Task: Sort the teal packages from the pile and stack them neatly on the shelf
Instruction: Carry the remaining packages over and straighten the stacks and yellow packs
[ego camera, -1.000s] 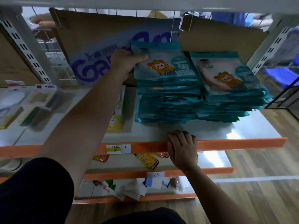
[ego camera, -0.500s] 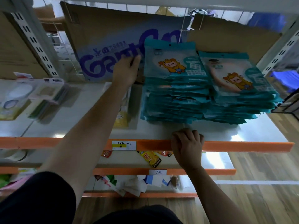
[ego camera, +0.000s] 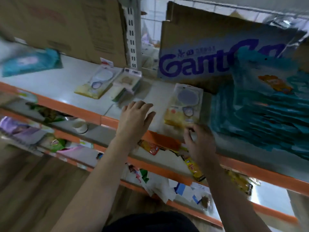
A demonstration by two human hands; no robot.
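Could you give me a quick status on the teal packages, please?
Left hand open, empty. Right hand blurred, grip unclear. Teal stack sits on shelf. Yellow package beside it.

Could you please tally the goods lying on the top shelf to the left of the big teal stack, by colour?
Yellow-backed blister packs: 2
Pale pack pile: 1
Loose teal package: 1
Total: 4

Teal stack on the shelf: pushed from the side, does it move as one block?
Likely shears rather than sliding whole: the teal stack is many thin pouches with ragged, offset edges. Each pouch looks flat, so it is probably floppy and light. The shelf looks smooth and slightly shiny, so the bottom pouches may skid.
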